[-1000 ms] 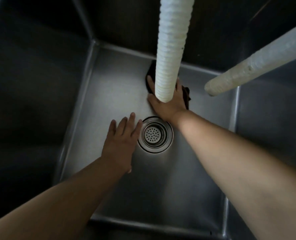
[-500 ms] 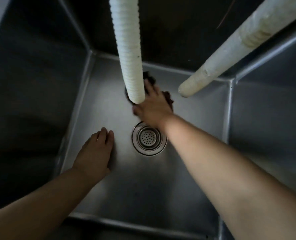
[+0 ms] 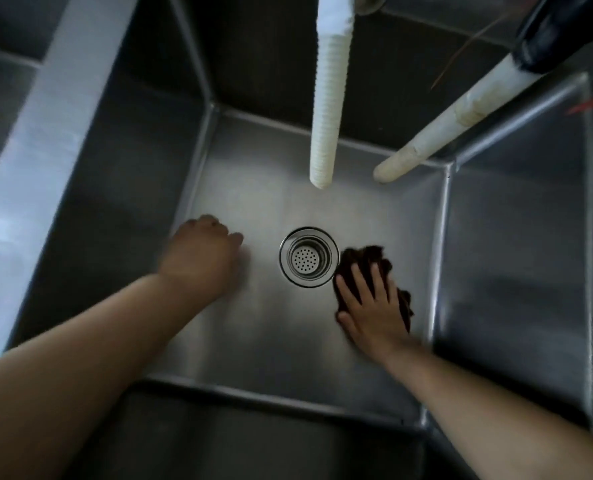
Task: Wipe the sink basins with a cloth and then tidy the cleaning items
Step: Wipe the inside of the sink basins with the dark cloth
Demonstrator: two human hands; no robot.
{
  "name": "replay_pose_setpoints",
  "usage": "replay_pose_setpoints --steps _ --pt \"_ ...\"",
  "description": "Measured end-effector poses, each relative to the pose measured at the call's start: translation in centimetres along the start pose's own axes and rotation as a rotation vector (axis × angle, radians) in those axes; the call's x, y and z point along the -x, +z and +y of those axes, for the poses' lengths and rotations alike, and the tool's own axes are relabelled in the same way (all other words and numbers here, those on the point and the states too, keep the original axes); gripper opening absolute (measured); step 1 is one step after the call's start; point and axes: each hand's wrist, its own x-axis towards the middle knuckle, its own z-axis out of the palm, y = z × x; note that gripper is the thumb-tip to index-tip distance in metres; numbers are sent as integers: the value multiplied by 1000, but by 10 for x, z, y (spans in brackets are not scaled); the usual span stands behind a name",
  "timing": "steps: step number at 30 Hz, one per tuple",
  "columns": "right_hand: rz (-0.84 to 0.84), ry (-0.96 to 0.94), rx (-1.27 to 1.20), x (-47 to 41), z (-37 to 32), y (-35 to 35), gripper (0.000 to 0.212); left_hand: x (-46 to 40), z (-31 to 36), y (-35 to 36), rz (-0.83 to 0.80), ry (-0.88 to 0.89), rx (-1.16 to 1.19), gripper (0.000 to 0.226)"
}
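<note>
I look straight down into a deep stainless steel sink basin (image 3: pixel 260 344) with a round drain strainer (image 3: pixel 308 257) in the middle of its floor. A dark brown cloth (image 3: pixel 364 259) lies on the basin floor just right of the drain. My right hand (image 3: pixel 371 303) presses flat on it with fingers spread and straight. My left hand (image 3: pixel 201 258) rests on the basin floor left of the drain, blurred, its fingers curled under and holding nothing.
A white ribbed hose (image 3: pixel 328 109) hangs down over the back of the basin. A second, stained white hose (image 3: pixel 454 123) slants in from the upper right. A steel divider (image 3: pixel 42 140) at the left separates another basin.
My right hand has dragged the cloth from behind the drain, under the ribbed hose, to the drain's right side. My left hand stayed left of the drain and curled its fingers. The view shifted.
</note>
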Motion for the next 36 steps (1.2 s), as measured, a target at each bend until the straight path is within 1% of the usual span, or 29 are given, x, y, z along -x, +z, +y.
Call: replay_pose_setpoints --steps 2,3,5,6,8,10,13,16,19,21,24,28,30,32,34,36 --pt "-41 -88 21 17 -30 -3 73 4 -19 -31 74 -3 0 37" --pt "-55 -162 42 20 -45 -6 73 7 -29 -46 147 4 -15 35" --pt "-44 -342 77 13 -73 -12 63 8 -50 -72 353 59 -100 25" --pt "-35 -409 82 3 -85 -16 59 9 -60 -82 429 76 -138 21" --pt "-24 -464 70 -25 -109 -25 56 8 -76 -94 491 83 -204 23" --pt "-5 -459 51 -61 -124 -33 56 4 -87 -97 483 74 -237 28" --pt "68 -354 -20 -118 -123 -43 60 -1 -92 -92 454 65 -244 34" --pt "99 -227 -52 -161 -99 -49 62 -4 -93 -93 491 54 -149 36" --pt "95 -96 -50 -180 -65 -53 63 -3 -92 -94 508 72 -104 34" --pt "95 -2 -87 -174 -41 -50 64 -4 -90 -94 513 60 -80 35" --pt "107 58 -113 -142 -11 -41 63 -4 -92 -94 503 66 -62 34" --pt "26 115 -91 -85 9 -21 63 -3 -93 -93 516 82 -34 34" --pt "-16 109 -75 -55 8 -12 62 -3 -94 -93 518 80 0 36" --pt "-15 61 -62 -24 1 -5 64 -2 -95 -93 530 77 22 38" --pt "-11 -66 -11 4 -12 0 63 0 -95 -94 545 62 42 38" --pt "-17 -263 59 23 -24 5 61 2 -95 -95 555 34 80 37"
